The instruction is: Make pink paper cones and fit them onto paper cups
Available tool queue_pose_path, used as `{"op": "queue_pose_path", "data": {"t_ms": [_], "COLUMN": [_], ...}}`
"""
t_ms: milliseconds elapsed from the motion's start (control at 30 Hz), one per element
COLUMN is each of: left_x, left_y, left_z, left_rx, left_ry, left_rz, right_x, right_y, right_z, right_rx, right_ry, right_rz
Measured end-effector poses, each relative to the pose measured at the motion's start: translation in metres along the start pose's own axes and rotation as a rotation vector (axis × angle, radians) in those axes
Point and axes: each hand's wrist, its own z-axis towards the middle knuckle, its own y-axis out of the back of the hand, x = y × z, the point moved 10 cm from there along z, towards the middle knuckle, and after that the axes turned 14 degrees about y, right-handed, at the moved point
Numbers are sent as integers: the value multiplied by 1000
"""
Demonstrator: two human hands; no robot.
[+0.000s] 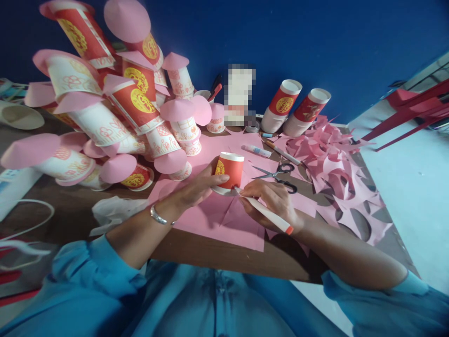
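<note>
Tabletop, brown, one. Pile of cups with pink cone caps, filling the far left corner. Pink sheets, overlapping, middle to near edge. Pink offcuts, heaped along the right edge. Two cup stacks, leaning by the far edge, right of middle. Left hand: closed round the side of the cup. Right hand: pinching the tool like a pen. Scissors, black-handled, blades parted, just beyond the right hand. White tool, orange-ended, its tip at the cup's lower rim. Red cup, one, gold-printed, held over the sheets at mid-tabletop. Glue stick, beyond the scissors.

Handling: we judge the cup light, thin-walled and easily dented, fairly grippy; best taken lightly near a stiff rim.

Obscured: we cannot tell whether the tip touches or pierces the wall. The left fingertips lie behind the cup. A pixelated block at the far edge defeats us; the leftmost articles are cut off.
</note>
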Motion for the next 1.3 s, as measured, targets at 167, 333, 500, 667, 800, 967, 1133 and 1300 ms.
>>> {"op": "queue_pose_path", "data": {"t_ms": [167,333,500,667,800,967,1133,1300], "left_x": [-3,-2,-1,-5,-7,-5,-4,-4], "left_y": [-2,0,1,-2,-3,-2,0,-2], "left_z": [-2,-2,-1,-3,-3,-3,-1,-2], "left_rx": [-18,-28,-27,-23,-25,-25,-20,-28], "left_ry": [6,2,-1,-13,-17,-9,-12,3], "left_rz": [-12,-31,-46,-26,-24,-31,-36,-32], "right_x": [0,5,4,4,3,4,4,2], "right_y": [0,5,6,4,5,6,5,3], "right_z": [0,4,4,3,3,5,6,2], "right_rx": [0,-24,-22,-8,-16,-18,-9,-1], "right_ry": [0,53,45,47,44,53,47,32], "right_rz": [14,49,35,32,19,3,-8,-3]}}
